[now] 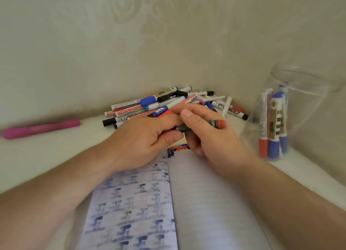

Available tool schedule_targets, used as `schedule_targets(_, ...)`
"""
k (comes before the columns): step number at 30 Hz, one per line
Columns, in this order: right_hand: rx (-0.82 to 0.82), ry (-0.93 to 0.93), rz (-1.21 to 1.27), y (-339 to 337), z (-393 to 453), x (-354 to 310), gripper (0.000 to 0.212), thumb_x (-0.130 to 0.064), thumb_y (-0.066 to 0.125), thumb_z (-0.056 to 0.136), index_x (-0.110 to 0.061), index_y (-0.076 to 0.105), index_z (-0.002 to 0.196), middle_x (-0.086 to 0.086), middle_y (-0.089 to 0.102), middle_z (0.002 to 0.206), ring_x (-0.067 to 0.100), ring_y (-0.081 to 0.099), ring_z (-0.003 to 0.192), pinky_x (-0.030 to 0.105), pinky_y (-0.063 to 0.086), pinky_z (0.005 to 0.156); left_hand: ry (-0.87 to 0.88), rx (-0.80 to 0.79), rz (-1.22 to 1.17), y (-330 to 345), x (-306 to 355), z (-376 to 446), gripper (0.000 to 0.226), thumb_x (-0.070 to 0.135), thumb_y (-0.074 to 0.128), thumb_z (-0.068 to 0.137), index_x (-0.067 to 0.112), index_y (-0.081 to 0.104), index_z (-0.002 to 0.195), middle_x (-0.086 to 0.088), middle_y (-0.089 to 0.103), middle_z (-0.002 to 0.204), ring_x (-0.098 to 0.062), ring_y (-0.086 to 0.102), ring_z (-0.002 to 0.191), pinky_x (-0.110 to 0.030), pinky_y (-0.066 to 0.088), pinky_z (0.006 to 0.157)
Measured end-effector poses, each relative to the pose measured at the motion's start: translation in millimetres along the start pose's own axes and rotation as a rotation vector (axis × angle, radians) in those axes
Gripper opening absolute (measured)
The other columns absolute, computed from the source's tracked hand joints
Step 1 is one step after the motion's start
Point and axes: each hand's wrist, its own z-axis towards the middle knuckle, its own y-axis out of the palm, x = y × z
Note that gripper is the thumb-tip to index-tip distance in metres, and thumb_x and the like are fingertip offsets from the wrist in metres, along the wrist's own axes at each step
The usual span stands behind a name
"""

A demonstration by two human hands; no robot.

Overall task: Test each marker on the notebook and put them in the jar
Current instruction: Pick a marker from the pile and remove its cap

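An open notebook (206, 203) lies in front of me, its left page covered with ink marks and small colour dots along the top edge. Both hands hold one red marker (218, 123) above the notebook's top. My left hand (142, 139) grips its left part, near a blue and red label. My right hand (207, 129) grips the other part, and the red end sticks out to the right. Behind the hands lies a pile of markers (168, 101). A clear glass jar (292, 111) at the right holds several markers standing upright.
A pink marker (41, 128) lies alone on the white surface at the far left. A patterned wall stands close behind the pile and the jar. The white surface (56, 152) runs on either side of the notebook.
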Motion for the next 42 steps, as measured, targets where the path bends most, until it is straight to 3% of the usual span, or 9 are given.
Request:
schedule_targets(4,0.068,0.111,0.258,-7.2,5.9,-8.7,0.018,-0.032,0.057,0.090,-0.023,0.072,0.095,0.005,0.055,0.064,0.016,0.049,0.051,0.023,0.036,0.044,-0.154,-0.006,-0.200,-11.3,-7.0,-5.2,0.037,0.074,0.049,0.088,0.046,0.050,0.112,0.021,0.054,0.069,-0.004,0.048,0.061,-0.025,0.039,0.058)
schedule_targets(6,0.078,0.124,0.272,-16.2,7.1,-8.9,0.012,-0.029,0.060,0.088,-0.023,0.069,0.082,0.005,0.056,0.065,0.019,0.050,0.055,0.024,0.036,0.048,-0.230,-0.028,-0.235,-13.8,-7.9,-9.4,0.037,0.070,0.063,0.080,0.041,0.055,0.102,0.020,0.049,0.063,-0.004,0.044,0.058,-0.021,0.035,0.054)
schedule_targets(8,0.045,0.122,0.227,-20.8,6.4,-5.8,0.007,-0.021,0.073,0.084,-0.022,0.069,0.078,0.006,0.060,0.069,0.020,0.053,0.060,0.026,0.038,0.051,-0.260,-0.071,-0.146,-12.6,-3.5,-12.0,0.032,0.064,0.073,0.076,0.042,0.060,0.095,0.022,0.054,0.064,-0.003,0.049,0.058,-0.018,0.034,0.054)
schedule_targets(10,0.013,0.136,0.122,-19.4,3.4,-5.0,0.014,-0.016,0.084,0.077,-0.021,0.071,0.076,0.007,0.061,0.069,0.020,0.054,0.062,0.027,0.041,0.051,-0.279,-0.108,-0.011,-11.2,5.7,-11.4,0.037,0.073,0.070,0.073,0.046,0.062,0.097,0.025,0.059,0.073,0.000,0.055,0.064,-0.021,0.034,0.055)
schedule_targets(12,0.007,0.126,-0.110,-15.4,-0.4,-4.7,0.018,-0.011,0.083,0.083,-0.019,0.071,0.073,0.003,0.062,0.065,0.016,0.055,0.058,0.024,0.042,0.049,-0.295,-0.145,0.167,-8.4,13.4,-9.5,0.049,0.085,0.057,0.070,0.051,0.061,0.104,0.019,0.058,0.071,0.002,0.053,0.066,-0.024,0.034,0.056)
schedule_targets(15,0.032,0.119,-0.298,-10.1,-2.0,-4.7,0.022,0.000,0.077,0.085,-0.015,0.066,0.073,-0.005,0.061,0.060,0.004,0.053,0.052,0.015,0.041,0.049,-0.318,-0.167,0.316,-5.7,18.9,-6.7,0.062,0.092,0.046,0.066,0.053,0.061,0.111,0.024,0.053,0.072,0.005,0.046,0.068,-0.024,0.033,0.058)
schedule_targets(24,0.174,0.267,-0.441,-4.8,-5.7,-1.3,0.029,-0.004,0.071,0.082,-0.017,0.059,0.058,0.012,0.067,0.056,0.016,0.059,0.047,0.027,0.047,0.046,-0.403,-0.233,0.295,-6.0,25.2,-2.8,0.057,0.091,0.056,0.067,0.053,0.060,0.109,0.028,0.050,0.079,0.003,0.050,0.079,-0.026,0.033,0.058)
schedule_targets(29,0.105,0.307,-0.486,-4.9,-5.4,-4.4,0.028,-0.006,0.074,0.084,-0.016,0.063,0.061,0.013,0.070,0.060,0.020,0.064,0.051,0.027,0.053,0.049,-0.419,-0.276,0.249,-6.2,23.2,-1.7,0.056,0.090,0.057,0.067,0.052,0.059,0.108,0.027,0.049,0.081,0.008,0.047,0.078,-0.027,0.035,0.059)
schedule_targets(42,0.056,0.279,-0.549,-6.3,-5.7,-5.3,0.022,-0.007,0.074,0.085,-0.014,0.064,0.067,0.010,0.069,0.060,0.018,0.063,0.049,0.023,0.051,0.048,-0.442,-0.287,0.234,-5.6,23.0,-1.1,0.055,0.089,0.059,0.065,0.053,0.057,0.106,0.025,0.053,0.082,0.008,0.050,0.077,-0.026,0.036,0.059)
